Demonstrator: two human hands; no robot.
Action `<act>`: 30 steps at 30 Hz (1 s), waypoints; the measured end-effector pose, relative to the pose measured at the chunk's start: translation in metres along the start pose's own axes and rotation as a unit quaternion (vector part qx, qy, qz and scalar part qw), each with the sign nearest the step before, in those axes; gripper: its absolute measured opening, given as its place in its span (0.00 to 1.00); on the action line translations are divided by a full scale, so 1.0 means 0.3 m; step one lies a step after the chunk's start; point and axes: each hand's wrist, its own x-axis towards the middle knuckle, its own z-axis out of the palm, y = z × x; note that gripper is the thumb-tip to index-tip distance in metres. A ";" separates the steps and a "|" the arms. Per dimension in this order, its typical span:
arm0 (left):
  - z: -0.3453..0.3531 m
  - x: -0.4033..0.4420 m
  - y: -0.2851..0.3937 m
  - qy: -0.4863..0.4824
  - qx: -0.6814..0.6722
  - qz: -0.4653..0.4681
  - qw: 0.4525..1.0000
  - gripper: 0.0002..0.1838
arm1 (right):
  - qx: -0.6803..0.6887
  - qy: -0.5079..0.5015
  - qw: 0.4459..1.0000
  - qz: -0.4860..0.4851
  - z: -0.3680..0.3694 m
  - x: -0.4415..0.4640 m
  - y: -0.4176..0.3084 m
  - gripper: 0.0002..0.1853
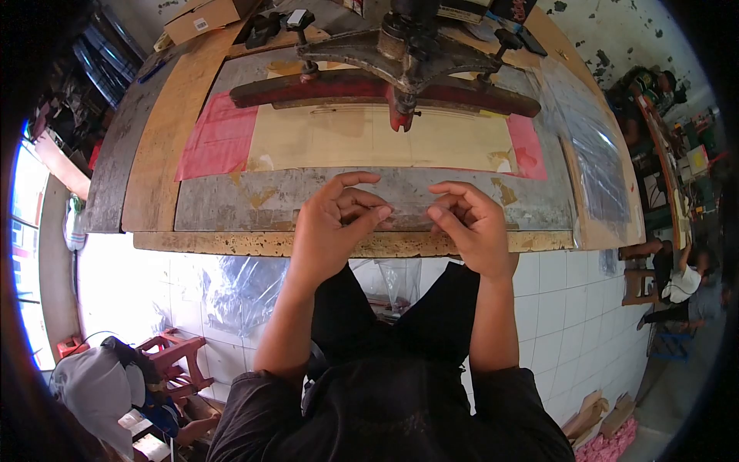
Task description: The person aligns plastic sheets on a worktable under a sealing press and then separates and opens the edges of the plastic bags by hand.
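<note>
My left hand hovers over the front edge of the metal work surface, fingers loosely curled, with the index finger apart from the thumb. Facing it, my right hand is curled in much the same way, its index finger and thumb apart. Nothing shows in either hand, though the inner fingers are partly hidden. Beyond them lies a long cream sheet with a pink piece at its left end and another pink piece at its right. A heavy press bar, worn red, spans above the sheet.
The wooden table surrounds the metal plate. Clear plastic lies at its right side. A cardboard box stands at the back left. A person in a grey cap is at lower left by a red stool; others sit at far right.
</note>
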 end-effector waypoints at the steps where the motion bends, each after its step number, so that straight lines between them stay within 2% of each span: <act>1: -0.001 0.000 -0.006 -0.003 0.000 0.014 1.000 0.23 | 0.000 0.000 1.000 0.000 0.002 0.000 0.000 0.16; 6: -0.004 0.007 -0.022 -0.017 0.003 0.023 1.000 0.23 | -0.012 0.008 1.000 -0.023 0.006 0.001 0.007 0.16; 8: -0.001 0.003 -0.009 -0.024 0.067 -0.002 0.997 0.23 | -0.009 0.011 1.000 -0.021 0.005 -0.001 0.002 0.16; 12: 0.004 -0.010 0.011 -0.043 0.120 0.022 0.992 0.23 | 0.005 0.019 0.999 -0.033 0.001 -0.002 0.008 0.15; 14: 0.009 -0.021 0.026 -0.069 0.134 0.070 0.986 0.19 | 0.016 0.025 0.999 -0.030 -0.003 -0.001 0.016 0.15; 19: -0.011 -0.006 -0.041 -0.060 0.121 0.062 0.989 0.11 | 0.028 0.008 0.999 -0.035 -0.022 -0.004 0.026 0.17; 21: -0.005 -0.007 -0.050 -0.045 0.095 0.065 0.992 0.09 | -0.012 -0.071 0.988 -0.138 -0.025 0.003 0.026 0.19; 25: -0.001 -0.014 -0.011 -0.006 0.080 0.024 0.996 0.07 | -0.065 -0.093 0.978 -0.173 -0.004 -0.015 -0.010 0.22; 27: 0.000 -0.012 -0.003 0.004 0.072 -0.001 0.997 0.07 | 0.018 -0.044 0.991 -0.122 0.010 -0.032 0.018 0.23; 28: 0.004 -0.011 -0.005 0.007 0.054 0.020 0.998 0.07 | 0.017 -0.044 0.991 -0.122 0.015 -0.030 0.023 0.23; 30: 0.008 -0.009 -0.017 0.009 0.036 0.040 0.999 0.06 | 0.097 0.026 0.991 -0.091 0.029 -0.023 0.021 0.25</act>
